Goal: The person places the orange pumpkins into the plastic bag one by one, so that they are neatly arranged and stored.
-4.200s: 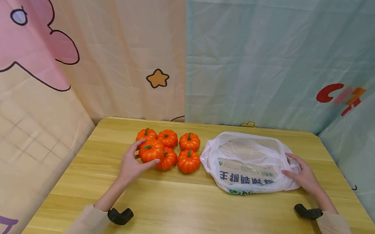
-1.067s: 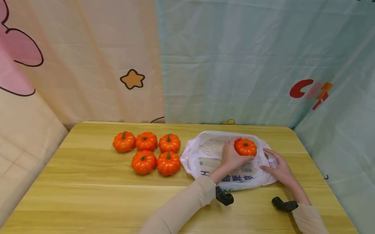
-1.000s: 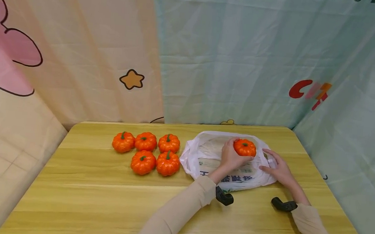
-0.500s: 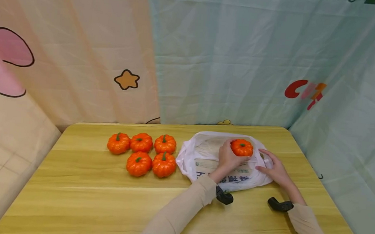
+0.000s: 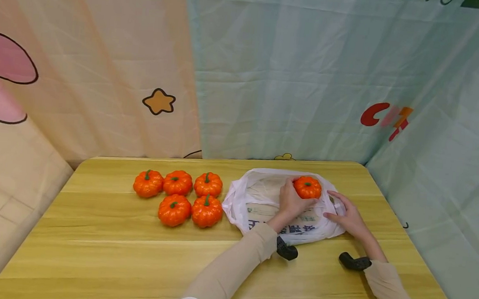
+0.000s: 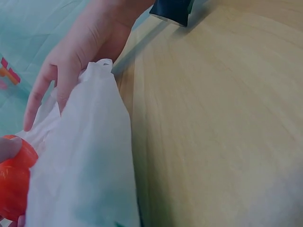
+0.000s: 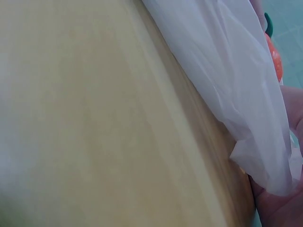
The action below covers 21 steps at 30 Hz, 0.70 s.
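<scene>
- Pumpkin: at the mouth of the plastic bag, toward its right end; how deep it sits I cannot tell.
- Left hand: thumb and fingers pinching that pumpkin.
- Right hand: visible fingers and thumb spread at the bag's right rim.
- Five other pumpkins: in two rows between the left edge of the table and the bag, nearer the far edge.
- Writing: blue characters on the bag, partly covered, not readable; large green lettering on the curtain, cut off.
- Left wrist view alone: a blurred green patch on the bag's side.
- Right wrist view alone: bag film bunched against the right palm.
</scene>
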### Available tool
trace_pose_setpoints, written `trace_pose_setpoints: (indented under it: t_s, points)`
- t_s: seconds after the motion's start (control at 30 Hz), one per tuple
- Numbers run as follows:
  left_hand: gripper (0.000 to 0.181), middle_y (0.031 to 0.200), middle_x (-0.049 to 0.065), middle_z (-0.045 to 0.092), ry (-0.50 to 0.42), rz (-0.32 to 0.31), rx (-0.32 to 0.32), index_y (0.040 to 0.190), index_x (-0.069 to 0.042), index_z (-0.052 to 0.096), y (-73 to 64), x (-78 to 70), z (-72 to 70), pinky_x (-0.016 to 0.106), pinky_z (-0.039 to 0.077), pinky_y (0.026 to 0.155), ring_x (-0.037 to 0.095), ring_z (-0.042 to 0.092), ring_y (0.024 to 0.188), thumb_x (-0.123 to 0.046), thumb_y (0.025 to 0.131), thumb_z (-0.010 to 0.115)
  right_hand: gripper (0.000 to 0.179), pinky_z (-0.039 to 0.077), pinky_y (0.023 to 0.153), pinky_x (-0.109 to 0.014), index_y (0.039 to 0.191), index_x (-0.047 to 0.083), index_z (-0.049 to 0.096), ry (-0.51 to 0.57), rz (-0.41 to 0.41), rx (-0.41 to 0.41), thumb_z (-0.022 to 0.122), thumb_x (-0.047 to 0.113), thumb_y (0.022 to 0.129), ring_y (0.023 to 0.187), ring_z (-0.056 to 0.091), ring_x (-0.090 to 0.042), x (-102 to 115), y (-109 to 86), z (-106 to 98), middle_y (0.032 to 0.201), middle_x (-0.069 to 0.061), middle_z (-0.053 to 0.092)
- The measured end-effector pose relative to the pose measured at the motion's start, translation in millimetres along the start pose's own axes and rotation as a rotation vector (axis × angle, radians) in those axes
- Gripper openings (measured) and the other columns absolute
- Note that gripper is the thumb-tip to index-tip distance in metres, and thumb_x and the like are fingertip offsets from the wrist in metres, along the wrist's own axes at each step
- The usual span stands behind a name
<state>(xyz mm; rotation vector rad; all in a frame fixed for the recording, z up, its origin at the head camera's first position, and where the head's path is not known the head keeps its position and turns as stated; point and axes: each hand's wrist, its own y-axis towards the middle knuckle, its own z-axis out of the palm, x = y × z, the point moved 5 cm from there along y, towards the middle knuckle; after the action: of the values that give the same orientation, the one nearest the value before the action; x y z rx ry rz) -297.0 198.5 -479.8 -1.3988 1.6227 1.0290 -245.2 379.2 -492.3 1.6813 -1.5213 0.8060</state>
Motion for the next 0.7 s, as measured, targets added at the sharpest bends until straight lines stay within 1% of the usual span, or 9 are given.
trace_pose_setpoints:
  t_s: [0.17, 0.3, 0.43, 0.7]
  points:
    - [0.072, 0.127, 0.004, 0.055, 0.011, 0.023, 0.000, 0.130, -0.018, 0.045, 0.1, -0.1, -0.9, 0.038, 0.046, 0.100, 0.021, 0.052, 0.116, -0.028, 0.071, 0.085, 0.068, 0.011, 0.108, -0.072, 0.142, -0.002, 0.038, 0.001, -0.005, -0.003, 0.072, 0.007, 0.084, 0.140, 0.017, -0.051, -0.4, 0.9, 1.3, 0.150, -0.031, 0.028]
    - [0.070, 0.129, 0.001, 0.055, 0.037, 0.049, 0.025, 0.131, -0.018, 0.046, 1.3, -0.2, -0.2, 0.037, 0.046, 0.101, 0.020, 0.052, 0.117, -0.028, 0.073, 0.083, 0.068, 0.010, 0.107, -0.073, 0.142, -0.002, 0.038, 0.003, -0.009, -0.002, 0.072, 0.007, 0.083, 0.140, 0.016, -0.052, -1.2, 1.6, 2.6, 0.150, -0.031, 0.028]
    - [0.070, 0.131, 0.001, 0.054, 0.067, 0.058, 0.046, 0.133, -0.019, 0.045, 2.2, 0.4, 1.1, 0.037, 0.046, 0.102, 0.020, 0.050, 0.118, -0.030, 0.075, 0.081, 0.068, 0.009, 0.107, -0.074, 0.142, -0.001, 0.038, 0.010, -0.017, -0.002, 0.072, 0.006, 0.083, 0.140, 0.016, -0.052, -0.7, 2.2, 3.7, 0.150, -0.031, 0.028]
    - [0.072, 0.132, 0.003, 0.053, 0.125, 0.094, 0.049, 0.136, -0.020, 0.047, -2.1, -4.8, -2.2, 0.038, 0.044, 0.103, 0.020, 0.049, 0.119, -0.032, 0.075, 0.081, 0.067, 0.011, 0.107, -0.073, 0.140, -0.003, 0.039, 0.000, -0.027, -0.012, 0.072, 0.007, 0.083, 0.138, 0.017, -0.053, 0.9, 1.0, 1.7, 0.148, -0.032, 0.029]
